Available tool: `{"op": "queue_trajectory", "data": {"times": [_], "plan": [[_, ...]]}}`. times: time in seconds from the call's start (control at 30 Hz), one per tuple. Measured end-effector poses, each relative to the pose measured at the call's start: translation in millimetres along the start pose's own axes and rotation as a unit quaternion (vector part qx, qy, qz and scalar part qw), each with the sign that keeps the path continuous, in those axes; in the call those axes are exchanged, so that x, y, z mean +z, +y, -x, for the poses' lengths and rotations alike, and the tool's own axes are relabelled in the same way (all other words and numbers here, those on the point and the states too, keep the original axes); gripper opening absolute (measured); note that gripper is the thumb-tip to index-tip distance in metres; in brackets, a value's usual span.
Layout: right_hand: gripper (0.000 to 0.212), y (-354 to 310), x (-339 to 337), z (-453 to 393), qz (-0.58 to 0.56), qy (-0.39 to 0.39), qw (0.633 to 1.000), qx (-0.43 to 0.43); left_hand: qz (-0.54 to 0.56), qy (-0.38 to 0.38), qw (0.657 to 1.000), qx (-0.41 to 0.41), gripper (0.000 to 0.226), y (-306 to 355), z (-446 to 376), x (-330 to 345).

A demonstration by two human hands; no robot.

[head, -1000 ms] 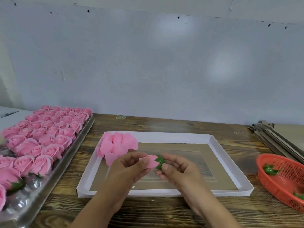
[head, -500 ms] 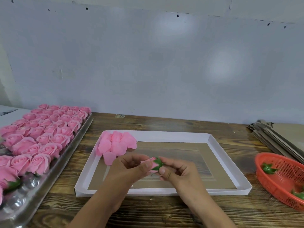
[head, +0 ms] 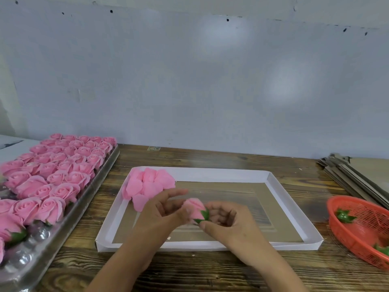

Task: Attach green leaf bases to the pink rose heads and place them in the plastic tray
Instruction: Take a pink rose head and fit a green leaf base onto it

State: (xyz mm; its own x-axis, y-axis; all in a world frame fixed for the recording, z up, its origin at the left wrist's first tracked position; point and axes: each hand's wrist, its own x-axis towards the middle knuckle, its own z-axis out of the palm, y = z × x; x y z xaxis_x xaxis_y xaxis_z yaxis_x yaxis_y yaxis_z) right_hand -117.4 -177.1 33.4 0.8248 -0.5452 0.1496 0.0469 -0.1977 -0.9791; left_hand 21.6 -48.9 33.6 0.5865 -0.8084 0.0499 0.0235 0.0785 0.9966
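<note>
The wooden table (head: 210,159) runs out of view at the near, left and right edges. On its left, the plastic tray (head: 69,216) of finished pink roses (head: 56,171) is cut off at the left and near edges, so its full count cannot be told; near cells show bare clear plastic. The white cardboard box lid (head: 294,207) lies centre, its near middle hidden by both forearms. The stack of flat cardboard (head: 353,173) far right and the red basket (head: 357,228) near right are both cropped by the frame; one green leaf base (head: 345,216) in the basket is clear, another at the edge only partly seen. Loose pink petals (head: 147,184) sit in the lid's far left corner. The left hand (head: 160,213) is motion-blurred, its fingers now spread looser than half a second ago, thumb side touching the rose head (head: 194,207). The right hand (head: 229,222) pinches the rose's green base (head: 204,216) with curled fingers, above the lid's centre; the rose now stands more upright than before.
</note>
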Motion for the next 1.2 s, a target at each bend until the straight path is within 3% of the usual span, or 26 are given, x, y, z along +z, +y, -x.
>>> {"op": "queue_trajectory", "data": {"times": [0.17,0.3,0.43,0.53,0.73,0.9,1.03,1.2], "plan": [[0.029,2.4,9.0,-1.3,-0.111,0.057,0.992,-0.019,0.007,0.0,1.0,-0.018,0.078,-4.7,1.1,7.3],[0.032,6.5,21.8,-1.9,-0.094,0.091,0.991,-0.014,-0.008,0.057,0.997,0.056,0.05,-10.9,1.6,18.0],[0.028,10.7,25.9,-0.7,0.005,0.1,0.995,-0.021,-0.025,0.097,0.991,0.084,0.051,-13.8,-0.8,20.7],[0.03,12.0,23.0,-0.5,0.026,0.087,0.996,-0.011,-0.034,0.091,0.993,0.073,0.056,-13.9,-0.4,19.3],[0.04,12.8,12.8,-2.4,-0.059,0.026,0.998,-0.002,-0.071,0.045,0.995,0.062,0.064,-9.3,2.9,13.8],[0.03,9.2,11.5,1.7,-0.032,-0.05,0.998,0.001,-0.059,-0.032,0.994,0.091,0.066,-4.5,6.3,14.2],[0.027,5.8,13.8,4.5,0.029,-0.072,0.997,-0.012,-0.02,-0.023,0.991,0.127,0.05,-1.0,3.4,16.3],[0.025,3.7,13.5,6.4,0.042,-0.056,0.997,-0.036,-0.024,-0.061,0.991,0.113,0.012,-5.7,-0.5,19.3]]}}
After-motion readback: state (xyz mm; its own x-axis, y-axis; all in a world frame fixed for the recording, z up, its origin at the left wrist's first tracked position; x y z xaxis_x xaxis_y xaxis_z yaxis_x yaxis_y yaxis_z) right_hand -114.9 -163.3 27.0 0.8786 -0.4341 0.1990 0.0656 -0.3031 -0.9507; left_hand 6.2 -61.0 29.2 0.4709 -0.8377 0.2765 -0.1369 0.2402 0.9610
